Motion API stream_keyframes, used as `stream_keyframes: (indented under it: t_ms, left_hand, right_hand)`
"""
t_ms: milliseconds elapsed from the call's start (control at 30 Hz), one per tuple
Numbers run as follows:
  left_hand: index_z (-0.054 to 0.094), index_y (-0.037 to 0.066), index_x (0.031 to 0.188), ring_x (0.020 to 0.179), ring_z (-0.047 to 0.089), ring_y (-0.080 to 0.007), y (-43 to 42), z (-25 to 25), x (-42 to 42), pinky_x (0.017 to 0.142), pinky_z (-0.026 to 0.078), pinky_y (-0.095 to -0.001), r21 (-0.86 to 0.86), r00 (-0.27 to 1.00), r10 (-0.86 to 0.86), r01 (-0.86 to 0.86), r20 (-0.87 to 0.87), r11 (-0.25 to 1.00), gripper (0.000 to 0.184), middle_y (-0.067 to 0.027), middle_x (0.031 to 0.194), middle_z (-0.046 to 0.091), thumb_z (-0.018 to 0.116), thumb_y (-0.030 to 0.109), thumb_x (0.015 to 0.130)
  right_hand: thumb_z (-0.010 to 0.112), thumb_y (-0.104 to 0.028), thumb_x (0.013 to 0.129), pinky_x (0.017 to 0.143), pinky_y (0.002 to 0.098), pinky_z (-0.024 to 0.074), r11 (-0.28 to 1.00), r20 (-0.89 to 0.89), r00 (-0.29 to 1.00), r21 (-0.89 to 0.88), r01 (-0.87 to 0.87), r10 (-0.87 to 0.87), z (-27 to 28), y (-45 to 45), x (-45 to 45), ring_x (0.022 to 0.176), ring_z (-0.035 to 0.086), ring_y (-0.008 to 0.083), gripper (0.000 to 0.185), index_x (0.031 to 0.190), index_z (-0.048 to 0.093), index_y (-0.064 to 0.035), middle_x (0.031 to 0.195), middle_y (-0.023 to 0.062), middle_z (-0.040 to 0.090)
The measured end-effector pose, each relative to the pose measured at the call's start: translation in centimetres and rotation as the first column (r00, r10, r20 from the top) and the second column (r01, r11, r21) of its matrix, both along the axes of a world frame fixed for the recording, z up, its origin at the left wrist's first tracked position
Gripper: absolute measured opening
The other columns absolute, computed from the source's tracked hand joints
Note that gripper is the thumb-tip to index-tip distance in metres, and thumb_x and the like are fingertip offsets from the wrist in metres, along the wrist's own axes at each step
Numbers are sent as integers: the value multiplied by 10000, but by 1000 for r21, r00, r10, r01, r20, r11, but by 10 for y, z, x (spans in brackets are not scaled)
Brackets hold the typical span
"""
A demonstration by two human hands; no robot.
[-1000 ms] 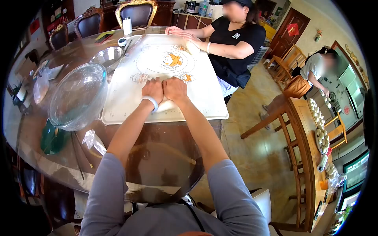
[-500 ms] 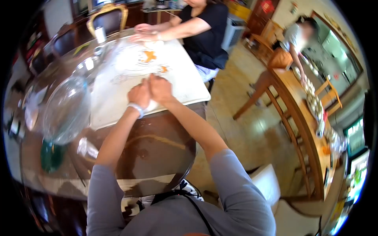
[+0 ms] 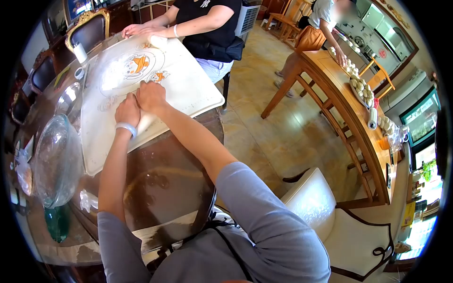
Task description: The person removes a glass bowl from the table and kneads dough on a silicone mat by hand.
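Dough: a pale lump of dough [image 3: 146,121] is sitting on the printed white mat [image 3: 188,96], mostly hiding under the two hands, with a bare patch showing between the wrists.
Left hand: the left hand [image 3: 128,110], the one with the pale bangle [image 3: 126,128], is resting on the dough with its fingers curling in.
Right hand: the right hand [image 3: 151,97] is leaning against the left, also curling, and sitting a bit farther out toward the mat's printed circle.
Grip: can't tell if the fingers are actually clutching the dough or the hands are just bearing down on it.
Which way it's lying: the visible bit is pointing back toward the wearer from under the knuckles; left wrist is looking nearer its close end. Full long axis is hiding, sorry.
Glass bowl: a big clear bowl [image 3: 57,162] is standing off the mat, on the left hand's side.
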State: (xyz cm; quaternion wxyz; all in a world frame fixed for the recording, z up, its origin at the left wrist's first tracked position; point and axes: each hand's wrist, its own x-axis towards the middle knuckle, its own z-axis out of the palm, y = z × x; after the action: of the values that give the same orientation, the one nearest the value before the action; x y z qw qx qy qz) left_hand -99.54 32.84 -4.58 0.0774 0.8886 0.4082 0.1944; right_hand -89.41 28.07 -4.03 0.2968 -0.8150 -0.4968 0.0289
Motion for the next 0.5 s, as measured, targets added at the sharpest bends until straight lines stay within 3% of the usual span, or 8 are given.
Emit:
stream_keyframes:
  t_ms: [233,333,400,500]
  left_hand:
    - [540,34,893,842,574,-418,-20,12,-20,735,421,-518,13,968,-231,231,95,973,355,-223,857,618,348,324,964]
    - [544,24,898,834,567,-415,-28,18,-26,739,421,-507,34,974,-207,205,88,978,360,-227,842,609,351,320,966]
    - [544,11,893,826,563,-412,-38,26,-30,737,426,-495,30,981,-141,138,133,990,362,-229,842,604,355,311,967]
    - [538,0,884,815,580,-398,-27,20,-43,731,440,-469,5,934,-129,135,332,991,344,-232,827,607,360,283,964]
  right_hand:
    - [336,-394,942,776,433,501,997,40,996,27,77,-78,4,-55,-14,866,624,361,491,1001,592,20,927,217,629]
    - [385,-382,937,747,453,500,999,-87,996,51,10,-6,12,-63,-17,819,628,373,450,1000,572,23,834,214,638]
    - [441,-353,921,722,444,503,993,-41,999,119,-24,29,29,-63,-18,813,636,351,399,1007,562,18,807,205,640]
    - [496,-309,898,700,449,499,951,58,992,283,-122,110,51,-47,-16,797,634,363,337,968,555,15,754,198,638]
